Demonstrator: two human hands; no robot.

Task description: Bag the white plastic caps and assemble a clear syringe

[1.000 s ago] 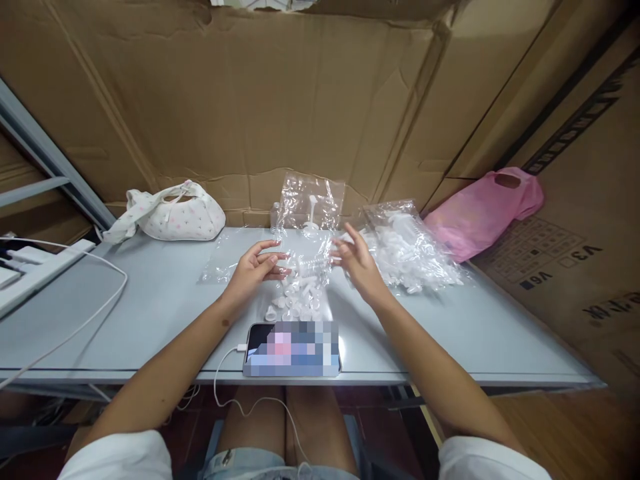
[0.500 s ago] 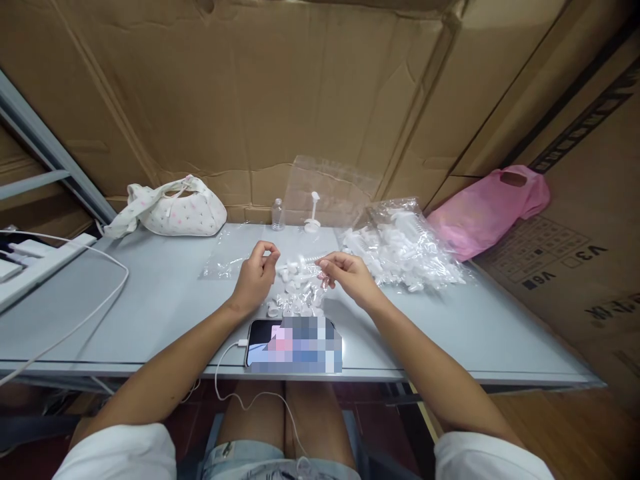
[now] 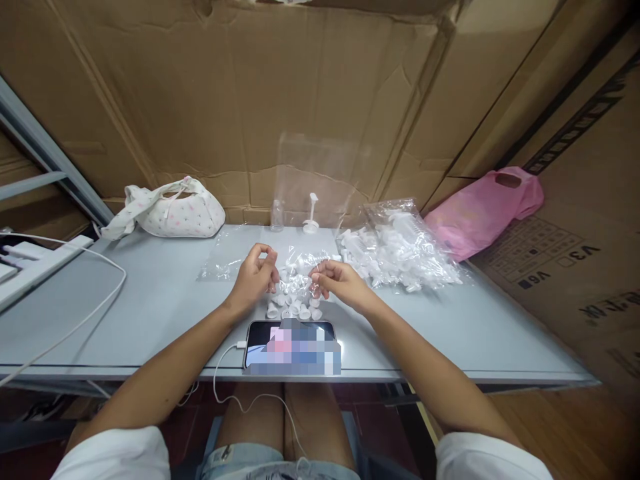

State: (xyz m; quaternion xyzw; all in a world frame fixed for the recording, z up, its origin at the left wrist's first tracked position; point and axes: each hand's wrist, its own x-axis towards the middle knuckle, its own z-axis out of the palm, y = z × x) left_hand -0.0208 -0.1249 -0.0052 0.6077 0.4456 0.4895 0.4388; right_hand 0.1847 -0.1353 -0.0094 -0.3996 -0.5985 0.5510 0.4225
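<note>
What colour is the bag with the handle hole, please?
Pink bag, seen in the head view.

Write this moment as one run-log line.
left hand: pinching clear bag | right hand: pinching same bag | white parts: on table | phone: on table, cable attached

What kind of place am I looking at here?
Probably a makeshift packing corner: a grey table against cardboard, a bag of white plastic parts, and loose white caps.
</note>
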